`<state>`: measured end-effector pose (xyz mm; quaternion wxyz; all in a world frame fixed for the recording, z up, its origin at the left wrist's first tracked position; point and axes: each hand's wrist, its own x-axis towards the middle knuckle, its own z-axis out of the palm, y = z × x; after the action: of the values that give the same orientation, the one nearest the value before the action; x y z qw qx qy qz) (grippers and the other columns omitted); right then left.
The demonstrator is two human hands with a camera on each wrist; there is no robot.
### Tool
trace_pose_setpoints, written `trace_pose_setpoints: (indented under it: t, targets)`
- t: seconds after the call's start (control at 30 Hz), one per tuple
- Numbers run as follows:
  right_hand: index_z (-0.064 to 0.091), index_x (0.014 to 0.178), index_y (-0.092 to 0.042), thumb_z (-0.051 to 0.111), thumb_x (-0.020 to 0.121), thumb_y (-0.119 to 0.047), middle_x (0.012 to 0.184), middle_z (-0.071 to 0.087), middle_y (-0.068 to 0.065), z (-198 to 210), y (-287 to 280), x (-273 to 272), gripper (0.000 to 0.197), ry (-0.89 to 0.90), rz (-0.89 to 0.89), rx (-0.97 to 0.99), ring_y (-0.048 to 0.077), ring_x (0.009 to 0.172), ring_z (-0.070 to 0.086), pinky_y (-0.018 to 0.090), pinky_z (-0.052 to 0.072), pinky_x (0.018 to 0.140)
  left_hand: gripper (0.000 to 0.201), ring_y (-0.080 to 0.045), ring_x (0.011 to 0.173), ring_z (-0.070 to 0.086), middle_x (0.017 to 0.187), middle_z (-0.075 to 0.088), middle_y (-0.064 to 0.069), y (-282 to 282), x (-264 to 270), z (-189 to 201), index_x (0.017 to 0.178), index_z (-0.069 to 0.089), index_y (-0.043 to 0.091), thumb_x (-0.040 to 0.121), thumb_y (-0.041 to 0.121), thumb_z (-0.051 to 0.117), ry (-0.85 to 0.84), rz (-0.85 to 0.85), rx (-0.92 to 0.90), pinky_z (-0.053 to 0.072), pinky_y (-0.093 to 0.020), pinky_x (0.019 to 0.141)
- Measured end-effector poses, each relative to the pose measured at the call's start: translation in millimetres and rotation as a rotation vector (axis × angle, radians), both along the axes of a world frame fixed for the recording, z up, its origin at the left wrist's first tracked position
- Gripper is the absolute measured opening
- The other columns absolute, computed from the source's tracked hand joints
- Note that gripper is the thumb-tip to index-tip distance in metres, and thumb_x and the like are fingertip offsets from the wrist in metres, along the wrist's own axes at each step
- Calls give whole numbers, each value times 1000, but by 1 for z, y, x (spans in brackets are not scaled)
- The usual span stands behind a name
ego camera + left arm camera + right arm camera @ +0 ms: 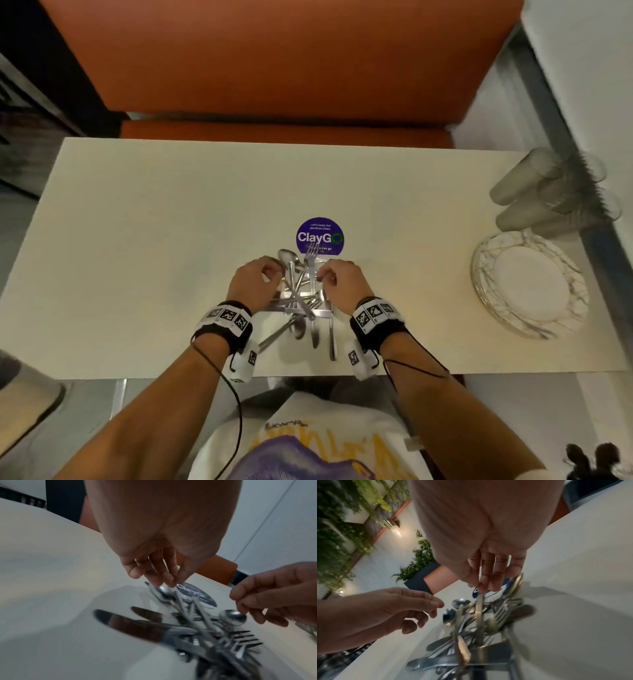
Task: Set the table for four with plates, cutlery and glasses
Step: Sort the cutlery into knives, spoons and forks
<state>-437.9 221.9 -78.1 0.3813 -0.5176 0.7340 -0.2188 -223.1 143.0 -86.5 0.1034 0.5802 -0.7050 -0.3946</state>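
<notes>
A metal cutlery holder stands at the table's near middle, packed with spoons, forks and knives. My right hand is over its right side and pinches the top end of one upright cutlery handle; which piece it is stays hidden in the bunch. My left hand hovers over the left side with loosely curled fingers close to a spoon bowl, holding nothing I can see.
A stack of white plates lies at the table's right end, with several frosted glasses behind it. A purple round sticker sits just beyond the holder. An orange bench runs along the far side.
</notes>
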Motion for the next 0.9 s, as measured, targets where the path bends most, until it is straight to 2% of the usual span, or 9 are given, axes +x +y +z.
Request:
trace_pose_setpoints:
  t: [0.13,0.27,0.43,0.57,0.63,0.7,0.8,0.83,0.9]
  targets:
    - [68,95,-23,61,90,-12,95,66,-7,6,-12,37,15,45,98,92,11,87,64,31,57,85,18,-14,91,61,91,67,13,-3,41,-13,92,71,30,81,38,83,-56,-95,36,53,-35,81]
    - [68,99,-23,72,88,-18,90,62,-9,9,-15,58,13,139,181,158,10,84,62,22,50,75,37,-13,95,54,97,60,7,-2,59,-21,97,74,27,69,43,92,-171,-237,76,49,-30,82]
    - [65,102,-24,75,86,-21,101,58,-7,6,-15,66,19,279,273,211,11,90,56,23,41,75,24,-19,101,49,101,53,2,-4,69,-31,94,76,22,77,33,87,-198,-309,62,46,-33,86]
    - [65,99,-22,77,84,-20,101,56,-8,0,-13,62,19,230,215,224,9,87,55,27,49,85,13,-20,100,50,99,55,2,-7,71,-28,90,72,21,84,26,82,-217,-349,56,46,-35,89]
    - [66,94,-24,78,83,-16,102,59,-6,-3,-14,59,18,197,181,217,12,89,61,31,54,88,16,-22,95,57,92,62,2,-11,74,-24,80,67,24,84,17,80,-177,-302,76,49,-34,84]
    - [65,90,-26,75,84,-10,102,61,-6,-6,-13,55,19,193,165,202,13,91,62,33,56,90,21,-20,85,63,86,68,1,-18,79,-20,75,67,26,81,10,81,-89,-209,129,50,-27,76]
    - [64,87,-25,71,82,-3,100,61,-9,-8,-12,48,23,198,151,196,12,90,61,32,56,90,16,-10,80,66,85,75,3,-36,91,-6,84,77,22,77,11,86,20,-86,190,45,-12,70]
    - [64,88,-24,70,82,-2,100,62,-9,-8,-12,46,24,194,144,199,12,90,62,32,56,89,17,-9,80,67,86,76,2,-43,95,1,87,77,21,77,10,87,73,-36,206,45,-10,70]
    - [64,90,-22,68,83,0,99,63,-9,-9,-12,42,24,204,147,211,14,90,63,30,56,86,21,-17,81,70,87,75,-7,-54,101,16,92,75,13,80,-2,82,284,113,262,55,-14,74]
